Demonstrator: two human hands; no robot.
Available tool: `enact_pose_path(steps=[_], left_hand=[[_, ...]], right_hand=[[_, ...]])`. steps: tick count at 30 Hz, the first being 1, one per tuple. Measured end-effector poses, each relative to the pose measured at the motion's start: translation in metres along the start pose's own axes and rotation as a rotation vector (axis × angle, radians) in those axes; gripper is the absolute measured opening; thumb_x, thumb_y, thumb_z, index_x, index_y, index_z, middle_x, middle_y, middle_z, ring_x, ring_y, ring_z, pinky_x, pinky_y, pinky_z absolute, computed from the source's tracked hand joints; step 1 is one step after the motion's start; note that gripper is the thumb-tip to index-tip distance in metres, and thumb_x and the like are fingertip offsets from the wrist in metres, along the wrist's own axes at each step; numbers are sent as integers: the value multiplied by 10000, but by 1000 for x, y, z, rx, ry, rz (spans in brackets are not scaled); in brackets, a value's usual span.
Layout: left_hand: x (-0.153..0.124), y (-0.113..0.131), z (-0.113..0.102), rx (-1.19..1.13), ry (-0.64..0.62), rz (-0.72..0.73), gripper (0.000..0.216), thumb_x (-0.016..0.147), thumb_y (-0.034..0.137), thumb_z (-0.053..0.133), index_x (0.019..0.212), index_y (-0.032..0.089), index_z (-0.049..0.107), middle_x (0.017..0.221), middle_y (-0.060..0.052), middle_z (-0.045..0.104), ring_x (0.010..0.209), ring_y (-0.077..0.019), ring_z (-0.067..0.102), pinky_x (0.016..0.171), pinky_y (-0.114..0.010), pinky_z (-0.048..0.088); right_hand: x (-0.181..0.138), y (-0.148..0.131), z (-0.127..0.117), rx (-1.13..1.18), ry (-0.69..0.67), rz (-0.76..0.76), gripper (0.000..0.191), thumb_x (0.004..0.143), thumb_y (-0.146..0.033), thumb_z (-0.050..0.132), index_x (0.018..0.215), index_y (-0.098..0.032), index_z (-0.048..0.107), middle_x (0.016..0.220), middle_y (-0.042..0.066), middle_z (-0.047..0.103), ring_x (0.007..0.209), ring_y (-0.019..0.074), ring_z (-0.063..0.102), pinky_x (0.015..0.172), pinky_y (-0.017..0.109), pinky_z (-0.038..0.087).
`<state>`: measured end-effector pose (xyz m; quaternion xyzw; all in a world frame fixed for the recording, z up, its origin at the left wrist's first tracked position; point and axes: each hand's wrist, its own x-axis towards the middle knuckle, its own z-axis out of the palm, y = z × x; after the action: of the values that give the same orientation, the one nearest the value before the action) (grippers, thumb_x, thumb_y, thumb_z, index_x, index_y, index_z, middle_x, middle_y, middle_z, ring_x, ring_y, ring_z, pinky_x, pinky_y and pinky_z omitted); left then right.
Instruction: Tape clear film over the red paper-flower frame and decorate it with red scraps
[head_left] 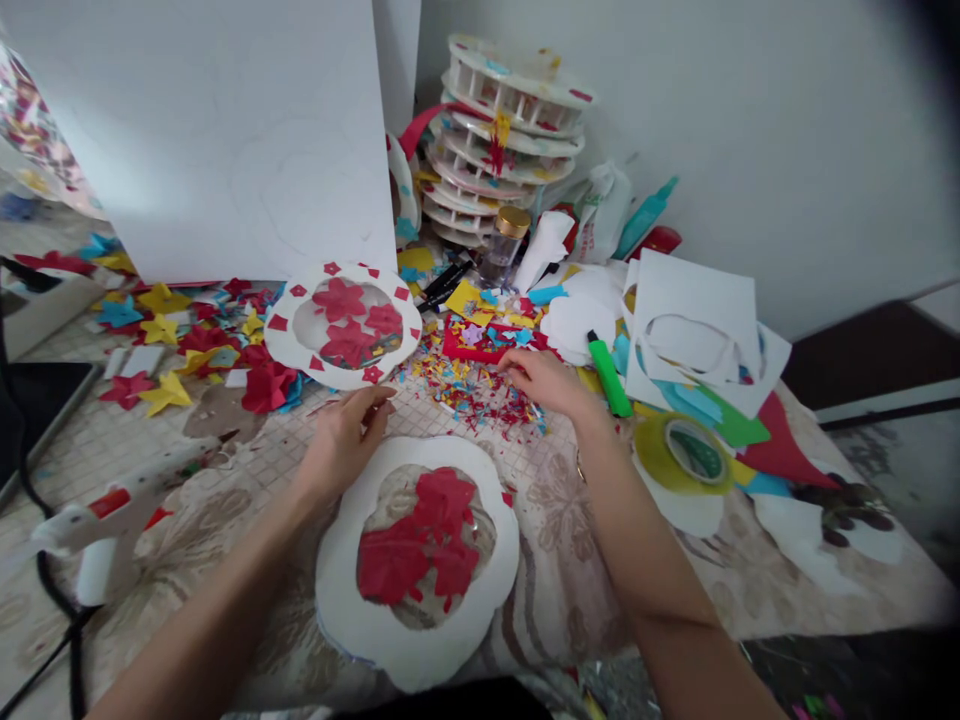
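Note:
In front of me lies a white scalloped paper ring (341, 570) with a clear window, red paper flowers (394, 560) showing in it and a small red piece at its right edge. My left hand (349, 440) hovers just above its upper left rim, fingers curled together; anything in them is too small to make out. My right hand (547, 385) reaches to the pile of colored paper bits (480, 390), fingertips pinched at its right side, contents hidden. A second white ring (283, 345), decorated with red squares and small flowers, lies beyond my left hand.
Left are paper stars (166, 395) and a glue gun (112, 515) with a black cord. A stack of white tiered rings (510, 140) and a gold-capped jar (506, 245) stand behind. Right are a green marker (609, 375), a tape roll (681, 453) and paper cutouts (694, 300).

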<state>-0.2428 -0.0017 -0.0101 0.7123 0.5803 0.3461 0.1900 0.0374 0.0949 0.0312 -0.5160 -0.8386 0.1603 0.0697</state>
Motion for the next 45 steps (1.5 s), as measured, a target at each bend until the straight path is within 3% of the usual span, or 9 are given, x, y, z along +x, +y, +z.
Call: enact_pose_path(steps=[8, 18, 24, 31, 35, 39, 42, 45], left_hand=[[-1, 0, 0, -15, -6, -19, 278, 876, 296, 439, 1055, 156, 600, 864, -63, 693, 674, -148, 610, 615, -260, 468], [-1, 1, 0, 4, -13, -25, 275, 873, 305, 443, 1050, 173, 606, 875, -65, 702, 724, -165, 631, 619, -262, 475], [-1, 0, 1, 9, -28, 0, 271, 881, 292, 438, 1049, 163, 606, 902, -76, 704, 754, -176, 640, 652, -272, 479], [-2, -2, 3, 18, -32, 30, 243, 882, 265, 442, 1039, 184, 609, 879, -50, 707, 745, -171, 645, 692, -279, 479], [-2, -1, 2, 18, -40, 9, 246, 879, 269, 440, 1040, 184, 607, 892, -60, 709, 754, -176, 649, 687, -285, 486], [-2, -1, 1, 34, -35, -10, 256, 875, 288, 441, 1037, 190, 612, 883, -61, 710, 752, -182, 653, 679, -291, 497], [-2, -2, 1, 36, -41, -7, 257, 872, 289, 445, 1037, 189, 615, 883, -61, 713, 751, -182, 655, 683, -289, 500], [-2, -1, 1, 34, -54, -4, 256, 881, 286, 445, 1036, 180, 619, 882, -60, 716, 748, -176, 658, 684, -280, 496]], right_hand=[[5, 7, 10, 83, -12, -57, 235, 834, -108, 437, 972, -197, 605, 894, 31, 671, 758, 149, 564, 656, 256, 364], [-1, 1, -4, 60, 1, -22, 200, 840, -129, 446, 934, -197, 609, 812, 14, 653, 693, 139, 547, 606, 245, 327], [-16, 6, -15, 184, -43, -63, 173, 855, -168, 464, 938, -201, 612, 784, -3, 659, 629, 115, 540, 582, 232, 343], [-42, -11, 9, 325, -108, -106, 187, 863, -201, 490, 1003, -199, 615, 849, 9, 673, 650, 112, 556, 597, 227, 393], [-54, -8, 20, 545, -123, -51, 215, 894, -259, 446, 1052, -213, 585, 911, 18, 680, 514, 84, 515, 514, 224, 405], [-62, 1, 19, 653, 32, 47, 200, 895, -300, 447, 1005, -206, 586, 875, 24, 694, 449, 83, 473, 459, 227, 393], [-66, 4, 16, 512, 144, 85, 185, 889, -285, 461, 964, -201, 608, 809, 14, 703, 448, 92, 475, 478, 234, 386], [-69, 5, 16, 372, 150, 56, 174, 889, -253, 471, 951, -209, 627, 773, -1, 707, 540, 116, 554, 555, 240, 403]])
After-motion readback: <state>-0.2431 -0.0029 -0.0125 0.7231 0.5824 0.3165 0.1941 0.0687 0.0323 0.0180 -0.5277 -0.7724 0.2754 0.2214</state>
